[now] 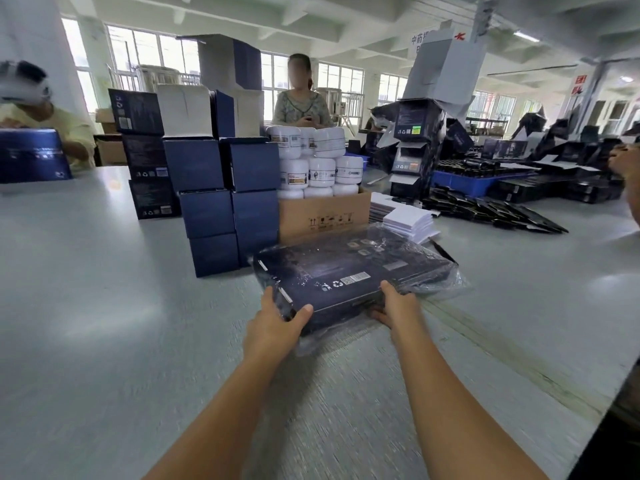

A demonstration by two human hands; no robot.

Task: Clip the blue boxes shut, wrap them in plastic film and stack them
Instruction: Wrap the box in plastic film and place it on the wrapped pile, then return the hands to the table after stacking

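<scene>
Film-wrapped blue bundle (346,271) at near centre of grey table (104,306), flat, dark printed face up, long side running from near left to far right. Left hand (277,323) gripping the near-left corner, thumb over the top edge, fingers curled round the side. Right hand (394,306) gripping the near edge further right, thumb on top, fingers tucked beneath. Loose plastic film (446,282) bunched at the bundle's right end, trailing onto the table. Resting on the table or lifted just clear: cannot tell. Just beyond to the far left, blue boxes (221,209) stacked in 2 columns, white flaps open on the topmost. Left of those, 1 column of 3 darker printed boxes (145,157). Directly behind the bundle, brown cardboard carton (323,216) heaped with white jars (320,161). Right of the carton, stack of white sheets (408,221). Far right, flattened dark cartons (485,209) spread over the table, blue crate (464,181) behind them. Standing person (301,105) at far side behind the jars. Seated person (34,109) at far left, with a large blue box (33,155) in front of them. Another person's hand (623,161) at the right edge.
</scene>
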